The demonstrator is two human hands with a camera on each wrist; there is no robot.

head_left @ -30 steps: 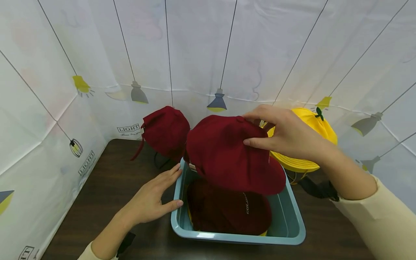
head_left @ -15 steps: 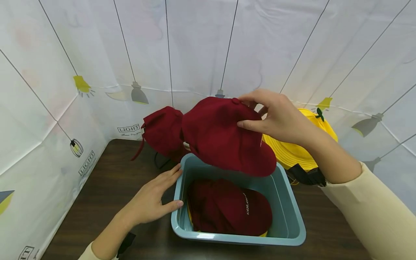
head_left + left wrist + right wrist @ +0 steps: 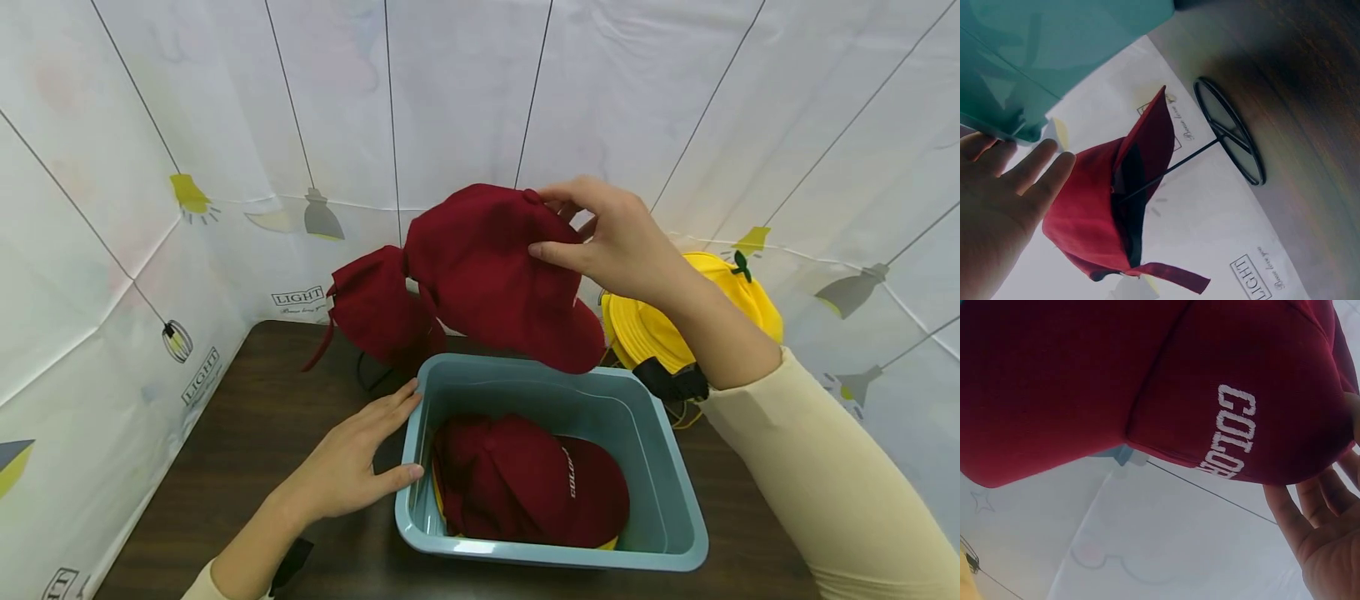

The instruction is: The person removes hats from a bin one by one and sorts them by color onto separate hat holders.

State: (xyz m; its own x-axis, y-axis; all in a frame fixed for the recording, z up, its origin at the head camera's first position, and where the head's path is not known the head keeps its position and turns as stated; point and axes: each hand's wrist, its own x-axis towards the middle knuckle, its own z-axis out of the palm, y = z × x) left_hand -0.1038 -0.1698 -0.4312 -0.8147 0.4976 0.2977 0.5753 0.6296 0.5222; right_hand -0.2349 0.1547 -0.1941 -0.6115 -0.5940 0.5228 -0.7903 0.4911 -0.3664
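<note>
My right hand (image 3: 611, 237) pinches a dark red baseball cap (image 3: 487, 267) by the crown, thumb on the near side and fingers on the far side. It hangs above the far rim of a blue plastic bin (image 3: 678, 492), brim pointing right and down. White lettering shows on its front panel (image 3: 1235, 425) in the right wrist view. My left hand (image 3: 352, 458) lies at the bin's left rim with fingers extended. Inside the bin rests another red baseball cap (image 3: 517, 483), with yellow edges peeking out beneath it.
Behind the bin at left, a red cap (image 3: 375, 308) with a loose strap hangs on a black wire stand (image 3: 1232, 131). At right, behind my forearm, is a yellow bucket hat (image 3: 742, 300) with a green sprout. A printed curtain backs the dark wooden table (image 3: 217, 450).
My right hand has lifted the red baseball cap up and to the left, from over the bin to beyond its far rim. The left hand stays at the rim.
</note>
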